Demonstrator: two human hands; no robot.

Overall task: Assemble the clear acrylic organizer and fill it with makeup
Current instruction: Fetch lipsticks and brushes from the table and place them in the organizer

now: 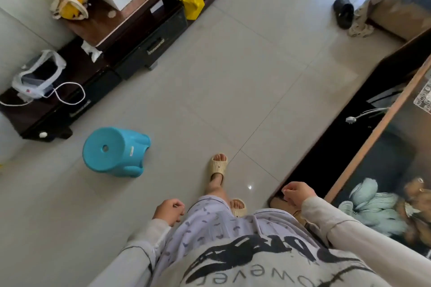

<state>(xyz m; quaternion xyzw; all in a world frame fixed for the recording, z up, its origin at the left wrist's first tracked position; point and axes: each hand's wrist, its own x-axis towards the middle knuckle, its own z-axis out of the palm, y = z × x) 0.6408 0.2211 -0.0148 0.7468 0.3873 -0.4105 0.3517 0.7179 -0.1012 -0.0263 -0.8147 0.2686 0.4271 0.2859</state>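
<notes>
Blue stool point(114, 150) on the tiles point(233, 77), to my left. My left hand point(169, 211) and right hand point(297, 194) are loosely curled, holding nothing.

Beyond the right hand point(297, 194), a clear gridded piece point(423, 99) on the tabletop point(366, 149) is cut by the edge — unidentifiable. Just right of that hand, a pale green bundle point(370, 205) and a brown shape point(417, 207) are blurred.
</notes>
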